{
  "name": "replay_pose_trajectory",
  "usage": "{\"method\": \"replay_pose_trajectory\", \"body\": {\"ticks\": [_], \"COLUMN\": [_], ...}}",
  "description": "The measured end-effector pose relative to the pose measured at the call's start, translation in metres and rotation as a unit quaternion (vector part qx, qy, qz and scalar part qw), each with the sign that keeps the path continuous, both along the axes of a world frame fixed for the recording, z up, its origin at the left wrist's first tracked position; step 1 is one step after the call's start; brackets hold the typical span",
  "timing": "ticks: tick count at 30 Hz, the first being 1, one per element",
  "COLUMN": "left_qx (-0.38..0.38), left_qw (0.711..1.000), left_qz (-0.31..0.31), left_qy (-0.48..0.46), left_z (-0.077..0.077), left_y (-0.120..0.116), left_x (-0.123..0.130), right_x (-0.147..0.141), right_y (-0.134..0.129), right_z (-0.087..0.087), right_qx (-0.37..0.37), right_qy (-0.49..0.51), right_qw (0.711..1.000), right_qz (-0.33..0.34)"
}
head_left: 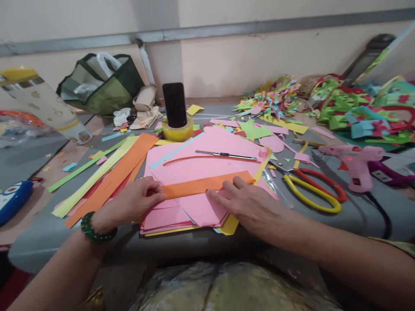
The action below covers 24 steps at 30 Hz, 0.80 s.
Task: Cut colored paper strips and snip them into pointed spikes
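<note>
An orange paper strip lies folded lengthwise on a stack of pink paper sheets. My left hand, with a green bead bracelet at the wrist, pinches the strip's left end. My right hand lies flat with its fingertips pressing on the strip's lower edge near the middle. A thin orange sliver and a metal craft knife rest on the pink sheets just beyond the strip.
Scissors with red and yellow handles and a pink glue gun lie at the right. Long orange, yellow and green strips lie at the left. A phone stands in a tape roll. Cut paper decorations are heaped at the back right.
</note>
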<state>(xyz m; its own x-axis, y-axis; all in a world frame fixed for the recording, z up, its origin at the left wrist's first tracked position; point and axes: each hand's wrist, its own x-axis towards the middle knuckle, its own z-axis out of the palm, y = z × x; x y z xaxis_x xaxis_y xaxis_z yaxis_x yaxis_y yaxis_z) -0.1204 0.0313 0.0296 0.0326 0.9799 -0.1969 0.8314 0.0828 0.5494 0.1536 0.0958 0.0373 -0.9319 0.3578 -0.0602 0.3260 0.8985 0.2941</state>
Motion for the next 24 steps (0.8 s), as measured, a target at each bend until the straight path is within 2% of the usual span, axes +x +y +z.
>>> {"method": "replay_pose_trajectory", "body": {"ticks": [9,16,24], "left_qx": [-0.043,0.027,0.038], "left_qw": [0.997,0.998,0.997], "left_qz": [0.049,0.059,0.067], "left_qy": [-0.047,-0.019,0.007], "left_z": [0.005,-0.002,-0.01], "left_y": [-0.017,-0.022,-0.027], "left_x": [-0.009,-0.01,-0.017], "right_x": [0.0,0.003,0.002], "right_y": [0.0,0.002,0.002], "right_z": [0.0,-0.004,-0.005], "right_qx": [0.008,0.006,0.01], "right_qy": [0.0,0.019,0.02], "right_qw": [1.0,1.0,1.0], "right_qz": [-0.004,0.005,-0.001]}}
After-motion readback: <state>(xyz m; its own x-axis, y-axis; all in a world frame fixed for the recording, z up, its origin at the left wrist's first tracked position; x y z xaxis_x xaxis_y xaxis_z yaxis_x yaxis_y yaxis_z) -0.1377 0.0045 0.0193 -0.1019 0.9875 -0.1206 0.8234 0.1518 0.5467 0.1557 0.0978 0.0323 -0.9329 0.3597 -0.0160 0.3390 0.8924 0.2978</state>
